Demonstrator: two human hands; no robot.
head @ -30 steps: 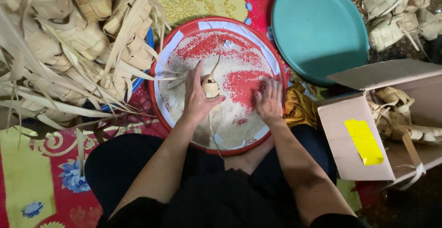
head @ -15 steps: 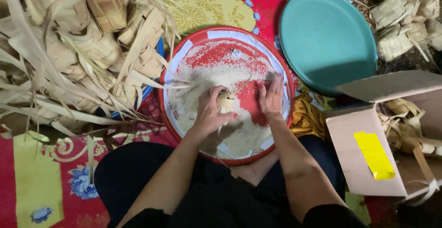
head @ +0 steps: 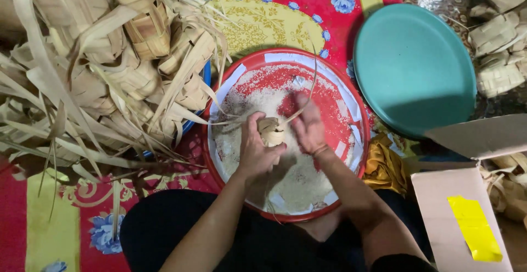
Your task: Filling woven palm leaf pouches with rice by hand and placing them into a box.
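A red patterned floor cloth [head: 164, 178] with blue flowers and yellow panels covers the ground, and a person sits on it, seen from above. Far to the left of the hands, a large heap of woven palm-leaf pouches [head: 104, 69] with long loose strips fills the upper left of the view. To the upper right of the hands lies a round teal tray [head: 414, 69], and to their lower right stands an open cardboard box [head: 455, 206] marked with a strip of yellow tape [head: 475, 228]. More woven pouches [head: 499, 52] lie past the teal tray at the far right.

Directly under the hands sits a round red tray [head: 351, 91] spread with uncooked white rice [head: 296, 178], resting on the person's lap.

At the centre of the tray the left hand [head: 255, 151] closes around a small woven palm-leaf pouch [head: 270, 131], fingers wrapped on its left side and thumb underneath. The pouch's open mouth seems to face up and slightly right; its long axis cannot be told. A thin leaf strip [head: 307, 93] rises from it, up and to the right. The right hand [head: 308, 126] is just to the right of the pouch, fingers curled against it; whether they grip it cannot be told. Loose strips from the heap reach across the tray's left rim toward the hands.
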